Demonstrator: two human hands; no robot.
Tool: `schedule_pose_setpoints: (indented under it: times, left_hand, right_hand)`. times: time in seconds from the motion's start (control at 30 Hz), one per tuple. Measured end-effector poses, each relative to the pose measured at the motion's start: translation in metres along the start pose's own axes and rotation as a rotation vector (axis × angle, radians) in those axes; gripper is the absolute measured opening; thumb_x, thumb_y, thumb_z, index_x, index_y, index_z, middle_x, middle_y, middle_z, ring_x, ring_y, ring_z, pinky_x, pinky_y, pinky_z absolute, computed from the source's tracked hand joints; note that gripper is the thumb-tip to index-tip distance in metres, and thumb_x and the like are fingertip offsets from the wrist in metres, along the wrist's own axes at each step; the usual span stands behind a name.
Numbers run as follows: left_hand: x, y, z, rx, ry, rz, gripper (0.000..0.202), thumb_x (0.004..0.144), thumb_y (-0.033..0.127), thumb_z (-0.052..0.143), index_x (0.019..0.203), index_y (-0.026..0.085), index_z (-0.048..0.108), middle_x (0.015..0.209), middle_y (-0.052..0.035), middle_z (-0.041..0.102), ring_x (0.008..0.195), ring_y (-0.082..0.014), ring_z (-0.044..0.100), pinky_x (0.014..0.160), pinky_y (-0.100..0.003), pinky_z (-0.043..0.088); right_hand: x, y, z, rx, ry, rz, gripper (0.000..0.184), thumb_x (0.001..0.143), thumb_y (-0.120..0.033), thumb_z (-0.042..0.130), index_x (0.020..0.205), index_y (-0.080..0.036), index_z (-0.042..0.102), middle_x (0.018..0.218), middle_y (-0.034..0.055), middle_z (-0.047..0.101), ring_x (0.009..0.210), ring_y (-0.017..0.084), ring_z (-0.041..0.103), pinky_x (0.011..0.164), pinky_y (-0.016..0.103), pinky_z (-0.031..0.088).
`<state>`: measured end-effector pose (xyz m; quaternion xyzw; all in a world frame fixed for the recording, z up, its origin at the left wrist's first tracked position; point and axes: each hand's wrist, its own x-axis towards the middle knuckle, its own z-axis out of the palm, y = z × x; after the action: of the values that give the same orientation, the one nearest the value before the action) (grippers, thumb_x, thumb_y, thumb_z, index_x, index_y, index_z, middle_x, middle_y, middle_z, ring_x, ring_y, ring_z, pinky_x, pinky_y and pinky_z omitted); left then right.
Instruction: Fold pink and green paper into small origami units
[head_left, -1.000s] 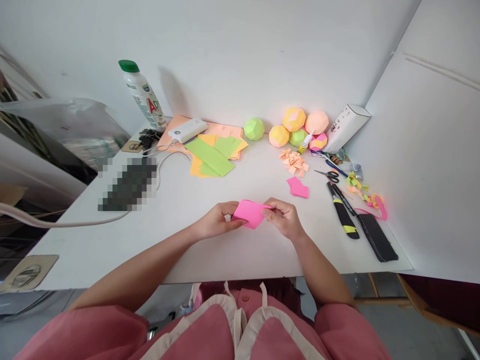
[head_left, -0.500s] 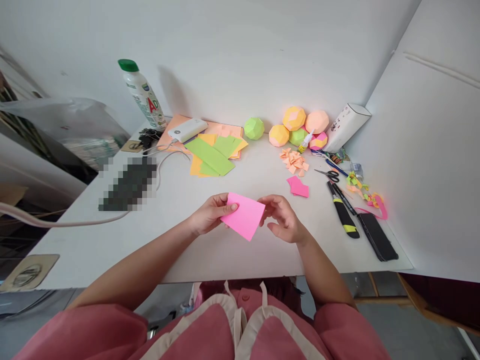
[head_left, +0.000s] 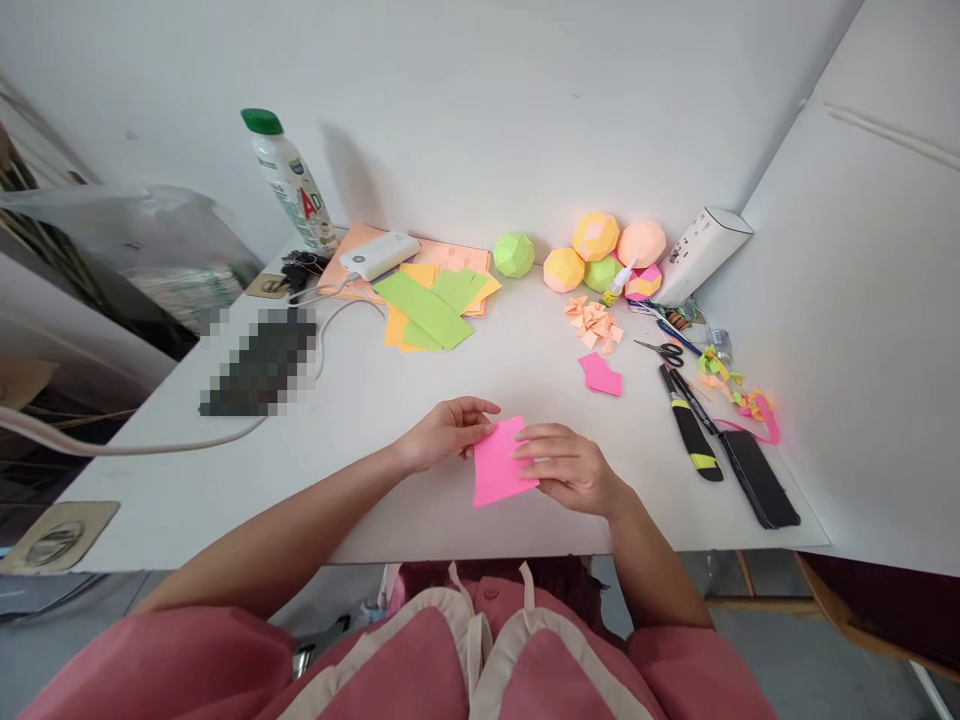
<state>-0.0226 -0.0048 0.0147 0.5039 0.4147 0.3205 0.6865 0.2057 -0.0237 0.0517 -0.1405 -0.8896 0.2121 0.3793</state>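
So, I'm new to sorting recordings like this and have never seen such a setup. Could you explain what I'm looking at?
Of course. There is no machine here, just a person working with two bare hands. The camera is worn on the head, so you look forward and down, past the sleeves, onto a white table.

The left hand pinches a piece of pink paper near its upper left; the fingers of the right hand lie over its right side.

Farther back are green strips of paper and several faceted balls, including a green ball standing apart. Toward the right lie peach scraps, scissors and a black-and-yellow tool. A dark patch on the left is pixelated, so I can't identify it.
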Motion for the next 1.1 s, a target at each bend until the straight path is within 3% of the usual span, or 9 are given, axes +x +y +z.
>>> schedule_pose_setpoints:
  times: [0.1, 0.2, 0.3, 0.37, 0.57, 0.77, 0.9, 1.1]
  left_hand:
    - [0.0, -0.016, 0.009, 0.425, 0.054, 0.148, 0.023, 0.086, 0.032, 0.055, 0.1, 0.015, 0.06, 0.077, -0.0022, 0.062, 0.06, -0.0122, 0.055, 0.056, -0.026, 0.047]
    - [-0.002, -0.028, 0.019, 0.933, 0.077, 0.499, 0.022, 0.091, 0.018, 0.042, 0.092, 0.014, 0.063, 0.091, -0.0091, 0.064, 0.081, -0.0189, 0.06, 0.072, -0.034, 0.051]
    - [-0.006, -0.031, 0.026, 1.237, -0.016, 0.841, 0.028, 0.093, 0.011, 0.038, 0.083, 0.012, 0.063, 0.102, -0.0127, 0.062, 0.1, -0.0231, 0.057, 0.086, -0.039, 0.05]
    - [-0.009, -0.03, 0.028, 1.344, -0.078, 0.924, 0.026, 0.094, 0.009, 0.039, 0.083, 0.01, 0.062, 0.101, -0.0129, 0.062, 0.104, -0.0236, 0.055, 0.088, -0.038, 0.05]
    - [-0.017, -0.028, 0.033, 1.547, -0.073, 0.827, 0.021, 0.093, 0.005, 0.04, 0.096, 0.008, 0.06, 0.105, -0.0148, 0.06, 0.103, -0.0232, 0.055, 0.08, -0.034, 0.054]
    - [-0.019, -0.025, 0.033, 1.527, -0.083, 0.771, 0.019, 0.093, 0.008, 0.042, 0.098, 0.009, 0.06, 0.109, -0.0147, 0.059, 0.107, -0.0238, 0.053, 0.084, -0.035, 0.053]
    - [-0.016, -0.026, 0.029, 1.487, -0.11, 0.717, 0.016, 0.093, 0.012, 0.045, 0.098, 0.012, 0.06, 0.117, -0.014, 0.056, 0.109, -0.0231, 0.051, 0.086, -0.036, 0.052]
    - [-0.013, -0.026, 0.024, 1.438, -0.165, 0.678, 0.013, 0.09, 0.012, 0.048, 0.089, 0.013, 0.06, 0.117, -0.014, 0.055, 0.108, -0.0238, 0.052, 0.084, -0.036, 0.053]
  right_hand:
    - [-0.024, -0.003, 0.006, -0.097, -0.089, 0.091, 0.019, 0.087, -0.008, 0.053, 0.097, -0.02, 0.064, 0.097, 0.0079, 0.072, 0.107, 0.021, 0.063, 0.086, 0.04, 0.055]
    - [-0.046, -0.004, 0.013, -0.139, -0.156, 0.214, 0.019, 0.088, -0.008, 0.049, 0.095, -0.019, 0.063, 0.104, 0.0094, 0.07, 0.111, 0.021, 0.061, 0.091, 0.043, 0.053]
    - [-0.056, -0.006, 0.016, -0.157, -0.18, 0.302, 0.017, 0.089, -0.01, 0.048, 0.092, -0.019, 0.062, 0.114, 0.012, 0.066, 0.119, 0.021, 0.055, 0.099, 0.047, 0.048]
    - [-0.057, -0.008, 0.016, -0.183, -0.207, 0.331, 0.017, 0.089, -0.011, 0.047, 0.089, -0.019, 0.062, 0.121, 0.0134, 0.062, 0.125, 0.022, 0.05, 0.102, 0.048, 0.045]
    - [-0.052, -0.009, 0.018, -0.257, -0.276, 0.359, 0.01, 0.08, -0.011, 0.052, 0.083, -0.017, 0.06, 0.135, 0.0193, 0.051, 0.132, 0.028, 0.041, 0.104, 0.051, 0.041]
    - [-0.048, -0.011, 0.018, -0.262, -0.302, 0.381, 0.008, 0.083, -0.02, 0.056, 0.088, -0.016, 0.061, 0.138, 0.02, 0.048, 0.136, 0.03, 0.036, 0.105, 0.052, 0.039]
    - [-0.049, -0.015, 0.021, -0.202, -0.253, 0.362, 0.009, 0.087, -0.022, 0.056, 0.09, -0.018, 0.063, 0.127, 0.0163, 0.058, 0.13, 0.028, 0.044, 0.103, 0.051, 0.042]
    - [-0.05, -0.019, 0.025, -0.007, -0.053, 0.41, 0.011, 0.089, -0.016, 0.054, 0.092, -0.02, 0.064, 0.1, 0.0091, 0.065, 0.1, 0.02, 0.06, 0.087, 0.041, 0.054]
